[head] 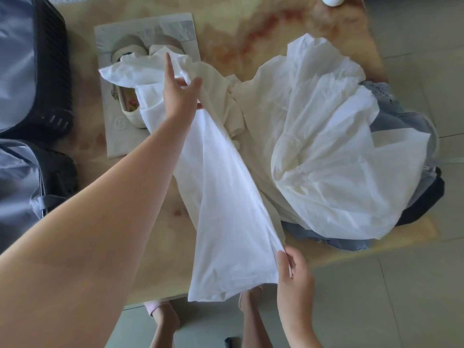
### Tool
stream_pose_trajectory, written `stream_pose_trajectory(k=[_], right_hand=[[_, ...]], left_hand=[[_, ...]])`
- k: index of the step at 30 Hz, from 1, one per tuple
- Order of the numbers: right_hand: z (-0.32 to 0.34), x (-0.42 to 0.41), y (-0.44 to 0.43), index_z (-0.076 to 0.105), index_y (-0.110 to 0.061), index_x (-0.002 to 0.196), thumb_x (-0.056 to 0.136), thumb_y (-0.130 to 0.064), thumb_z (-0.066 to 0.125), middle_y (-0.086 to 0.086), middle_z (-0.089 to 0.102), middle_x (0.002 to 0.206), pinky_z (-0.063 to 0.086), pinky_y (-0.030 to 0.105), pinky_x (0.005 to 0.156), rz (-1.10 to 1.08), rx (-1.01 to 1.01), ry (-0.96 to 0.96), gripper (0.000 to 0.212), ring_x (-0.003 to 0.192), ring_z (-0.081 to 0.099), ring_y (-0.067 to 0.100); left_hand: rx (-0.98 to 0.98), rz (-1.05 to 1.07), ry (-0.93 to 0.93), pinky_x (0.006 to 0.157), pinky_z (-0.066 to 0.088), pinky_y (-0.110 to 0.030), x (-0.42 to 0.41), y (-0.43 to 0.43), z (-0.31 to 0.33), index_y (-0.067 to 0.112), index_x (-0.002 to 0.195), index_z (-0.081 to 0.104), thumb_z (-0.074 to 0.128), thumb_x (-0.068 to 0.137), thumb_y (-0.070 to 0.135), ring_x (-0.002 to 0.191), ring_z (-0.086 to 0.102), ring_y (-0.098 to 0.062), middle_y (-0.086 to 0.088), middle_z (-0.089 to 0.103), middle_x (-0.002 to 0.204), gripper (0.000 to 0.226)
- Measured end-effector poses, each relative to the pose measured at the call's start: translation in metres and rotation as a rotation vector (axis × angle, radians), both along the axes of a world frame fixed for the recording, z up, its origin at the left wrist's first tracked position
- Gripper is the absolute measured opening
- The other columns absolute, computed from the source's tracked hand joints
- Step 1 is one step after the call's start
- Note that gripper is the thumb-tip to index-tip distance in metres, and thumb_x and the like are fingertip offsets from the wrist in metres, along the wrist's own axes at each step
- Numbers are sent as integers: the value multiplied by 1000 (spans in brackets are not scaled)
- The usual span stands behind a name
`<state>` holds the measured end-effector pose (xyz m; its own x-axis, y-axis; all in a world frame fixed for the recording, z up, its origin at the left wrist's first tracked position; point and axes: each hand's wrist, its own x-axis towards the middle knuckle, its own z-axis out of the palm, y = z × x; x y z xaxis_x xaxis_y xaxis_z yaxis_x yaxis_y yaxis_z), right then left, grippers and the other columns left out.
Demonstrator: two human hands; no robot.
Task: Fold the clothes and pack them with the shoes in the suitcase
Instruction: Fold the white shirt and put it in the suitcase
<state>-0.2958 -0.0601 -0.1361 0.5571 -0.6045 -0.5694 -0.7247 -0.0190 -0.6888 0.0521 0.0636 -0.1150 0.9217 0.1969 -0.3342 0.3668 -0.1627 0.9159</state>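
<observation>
Fingers (168, 69) of the left hand (179, 91) pinch the far end of the white garment (226, 197), index sticking out; the right hand (293, 272) pinches its near hem. I'd pull it taut, then lay it flat before folding. Left of the garment lies the open suitcase (37, 71). The shoes (130, 51) sit partly under its far end, and a heap of clothes (326, 146) crowds the table (251, 28) to its right.
</observation>
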Motion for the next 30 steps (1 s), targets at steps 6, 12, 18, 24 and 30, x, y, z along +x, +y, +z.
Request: stream_pose_trajectory(k=[6, 12, 18, 24, 30], right_hand=[[-6, 1, -9, 64, -23, 94, 94, -20, 56, -9, 67, 81, 43, 21, 65, -31, -67, 8, 9, 80, 61, 6], [-10, 2, -17, 64, -21, 97, 96, -21, 54, -12, 66, 85, 42, 21, 65, -43, -127, 0, 10, 81, 61, 4], [-12, 6, -28, 63, -27, 91, 93, -22, 60, -14, 66, 83, 42, 21, 65, -34, -134, -35, 6, 81, 61, 4], [-19, -4, -31, 63, -19, 100, 85, -14, 68, -8, 66, 87, 44, 27, 71, 34, -87, -8, 16, 86, 61, 12], [-22, -8, -35, 65, -16, 101, 84, -12, 67, -4, 68, 87, 47, 28, 71, 24, -98, -24, 18, 85, 62, 16]], left_hand=[[-12, -89, 75, 66, 60, -34, -11, -9, -13, 27, 151, -11, 63, 90, 16, 88, 70, -15, -6, 56, 120, 96], [80, -93, 33, 66, 59, -30, -36, 0, -13, 27, 152, -4, 60, 89, 10, 91, 67, -16, -3, 53, 126, 91], [252, -257, -43, 72, 59, -33, -109, 24, -24, 33, 150, -7, 62, 90, 12, 91, 65, -5, 0, 53, 127, 94], [347, -357, -29, 69, 47, -9, -182, 36, -45, 35, 150, -5, 64, 89, 13, 96, 62, -3, 4, 53, 125, 94], [302, -281, 91, 76, 48, -14, -225, 42, -54, 37, 151, 1, 63, 89, 12, 103, 60, -8, 6, 53, 124, 91]])
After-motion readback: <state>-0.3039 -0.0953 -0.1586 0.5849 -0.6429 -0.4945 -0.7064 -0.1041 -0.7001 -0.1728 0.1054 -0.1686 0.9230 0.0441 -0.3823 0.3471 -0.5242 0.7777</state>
